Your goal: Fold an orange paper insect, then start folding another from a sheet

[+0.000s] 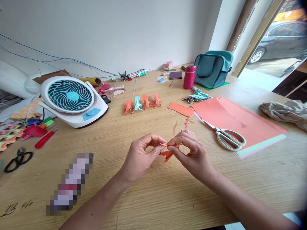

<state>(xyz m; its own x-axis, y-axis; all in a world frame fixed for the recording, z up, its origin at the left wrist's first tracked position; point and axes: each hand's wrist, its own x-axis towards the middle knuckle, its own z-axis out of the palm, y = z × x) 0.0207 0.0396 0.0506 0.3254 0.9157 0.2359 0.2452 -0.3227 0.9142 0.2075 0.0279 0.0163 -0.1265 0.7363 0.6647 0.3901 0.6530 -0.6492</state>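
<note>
Pinching a small creased orange paper fold point(167, 153) between them, left hand point(140, 156) and right hand point(192, 153) meet fingertip to fingertip above the grainy wooden table point(144, 198). White-handled scissors point(226, 136) lie just right, on smooth orange paper sheets point(242, 119).

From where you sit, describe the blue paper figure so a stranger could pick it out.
Start at the white desk fan on the wooden table. Right of it stands a row of four small folded paper figures. The blue paper figure is second from the left, the only one that is not orange.
</note>
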